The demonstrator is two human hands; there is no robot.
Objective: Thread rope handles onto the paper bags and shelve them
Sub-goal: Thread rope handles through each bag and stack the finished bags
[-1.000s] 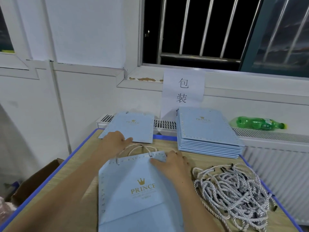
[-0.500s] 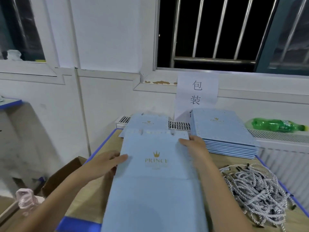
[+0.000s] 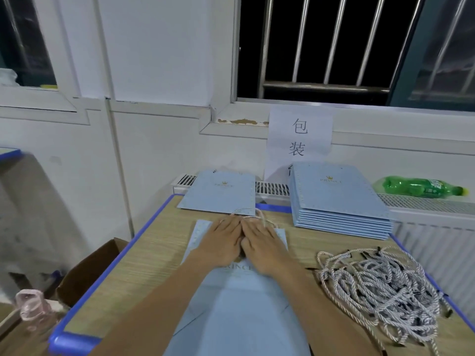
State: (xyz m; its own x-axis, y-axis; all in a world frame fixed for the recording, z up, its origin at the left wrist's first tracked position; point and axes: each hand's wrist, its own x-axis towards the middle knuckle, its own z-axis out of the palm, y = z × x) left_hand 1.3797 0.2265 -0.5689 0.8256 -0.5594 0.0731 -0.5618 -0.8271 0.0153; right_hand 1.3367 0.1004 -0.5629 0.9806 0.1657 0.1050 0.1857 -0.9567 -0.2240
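A light blue paper bag [image 3: 239, 299] with gold PRINCE lettering lies flat on the wooden table [image 3: 154, 253] in front of me. My left hand [image 3: 222, 242] and my right hand [image 3: 262, 242] press flat on its upper part, side by side, fingers straight. A rope handle [image 3: 253, 214] loops out past my fingertips at the bag's top edge. Another flat bag [image 3: 218, 192] lies at the table's far edge. To the right stands a stack of blue bags [image 3: 336, 201]. A tangled pile of white rope handles [image 3: 380, 286] lies at the right.
A green plastic bottle [image 3: 421, 187] lies on the radiator shelf at the back right. A paper sign [image 3: 299, 140] hangs under the window sill. An open cardboard box [image 3: 90, 273] and a pink bottle [image 3: 33, 309] sit on the floor at the left.
The bag was lifted and turned between both hands half a second ago. Now it lies flat on the table and both hands have come together, pressing its upper part.
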